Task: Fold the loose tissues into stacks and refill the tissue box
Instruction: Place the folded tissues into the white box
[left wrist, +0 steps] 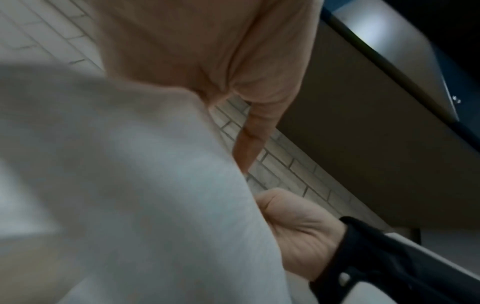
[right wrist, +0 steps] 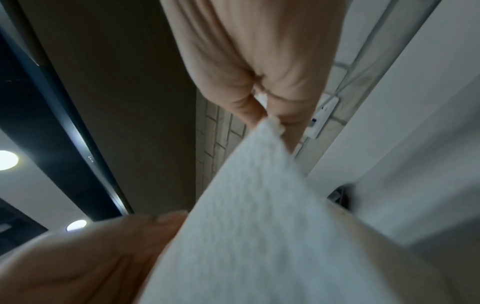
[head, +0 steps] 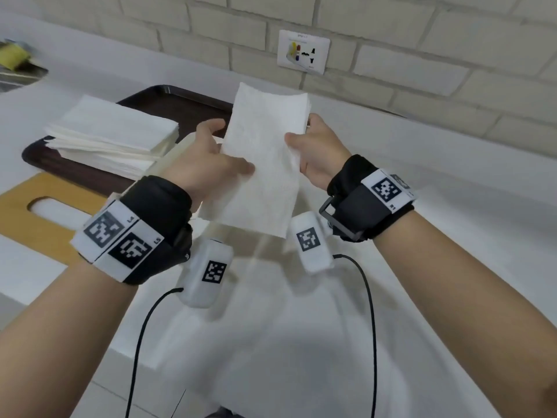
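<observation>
Head view: both hands, left hand (head: pixel 208 158) and right hand (head: pixel 319 152), pinch the folded white paper tissue's (head: pixel 262 164) side edges above the white bench (head: pixel 452 236), brown tray (head: pixel 90 173) at ten o'clock.

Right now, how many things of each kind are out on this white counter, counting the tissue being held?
Folded white tissue wad held in both hands: 1
Stacks of white tissues on the tray: 1
Dark brown trays: 1
Wooden box lids with an oval slot: 1
Total: 4
</observation>
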### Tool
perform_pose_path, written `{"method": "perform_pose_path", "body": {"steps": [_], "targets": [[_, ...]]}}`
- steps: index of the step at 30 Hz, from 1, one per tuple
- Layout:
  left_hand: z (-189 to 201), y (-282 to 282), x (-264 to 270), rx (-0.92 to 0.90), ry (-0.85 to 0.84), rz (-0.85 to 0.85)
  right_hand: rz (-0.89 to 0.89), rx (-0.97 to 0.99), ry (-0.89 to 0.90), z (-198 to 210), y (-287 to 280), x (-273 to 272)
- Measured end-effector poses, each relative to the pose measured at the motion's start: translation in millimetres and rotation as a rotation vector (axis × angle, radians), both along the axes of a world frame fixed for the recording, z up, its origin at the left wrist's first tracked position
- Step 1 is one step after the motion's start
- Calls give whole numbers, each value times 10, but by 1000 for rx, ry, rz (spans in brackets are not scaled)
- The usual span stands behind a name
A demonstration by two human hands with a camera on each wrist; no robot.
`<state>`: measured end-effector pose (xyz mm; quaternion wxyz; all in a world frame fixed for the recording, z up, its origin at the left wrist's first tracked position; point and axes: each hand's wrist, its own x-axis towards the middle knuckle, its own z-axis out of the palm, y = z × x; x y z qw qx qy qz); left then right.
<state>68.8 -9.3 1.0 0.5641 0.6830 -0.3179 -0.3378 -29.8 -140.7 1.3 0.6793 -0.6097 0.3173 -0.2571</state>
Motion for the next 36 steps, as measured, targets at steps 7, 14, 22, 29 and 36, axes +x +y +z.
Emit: {"method": "perform_pose_path", "body": {"steps": [7, 14, 22, 29, 36], "targets": [[-32, 445, 313, 113, -224, 42, -20, -406, -5, -104, 115, 407], [-260, 591, 696, 423, -372, 107, 199, -883, 531, -344, 166, 788], [-397, 561, 670, 675, -682, 21, 376, -1086, 988, -427, 234, 1086], [-344, 505, 530, 863, -1013, -125, 371, -1548, 948, -371, 308, 1023], [-312, 396, 348, 821, -1030, -311, 688, -1386, 1153, -374, 314, 1033]]}}
